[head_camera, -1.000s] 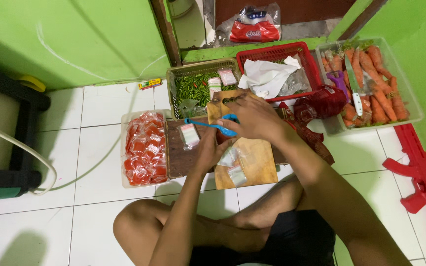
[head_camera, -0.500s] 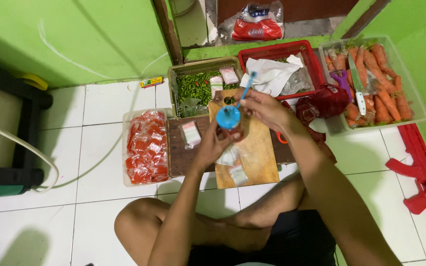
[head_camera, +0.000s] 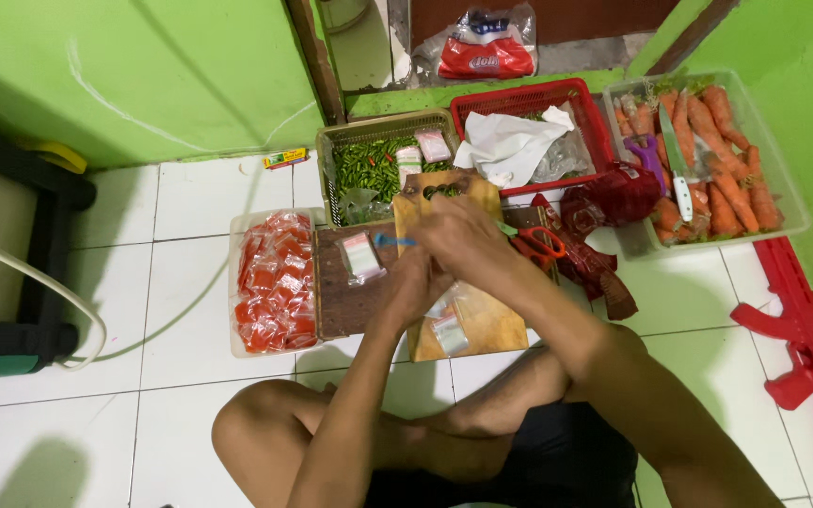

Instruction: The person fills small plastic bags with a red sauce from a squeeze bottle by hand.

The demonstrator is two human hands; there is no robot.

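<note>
Now the right hand (head_camera: 468,240) lies lower over the pale wooden cutting board (head_camera: 482,315) than half a second ago, when it lifted a blue spoon (head_camera: 390,241) above a blue-lidded jar. Its fingers (head_camera: 439,235) curl closed on the spoon's bowel end; only the blue handle shows, pointing away from the board toward the left. The left hand (head_camera: 411,282) meets it from below, fingers bent around something hidden; whether that is the jar or a small bag cannot be told. The jar and lid no longer show, so the hands appear to have gone from scooping to working at board level.

On the board near the person lie small clear plastic bags (head_camera: 449,331). Orange-handled scissors (head_camera: 538,243) rest at the board's right edge. Left of the board sits a dark wooden block (head_camera: 341,292) bearing one small packet (head_camera: 362,256), and beyond it a clear tray of red sachets (head_camera: 275,280). Behind the board stand a basket of green chillies (head_camera: 369,169), a red basket with white paper (head_camera: 519,141), and, far right, a clear tub of carrots (head_camera: 717,179) with a knife (head_camera: 675,160).

All rest on a white tiled floor (head_camera: 171,310) below bright green walls (head_camera: 143,66); the person sits cross-legged.
</note>
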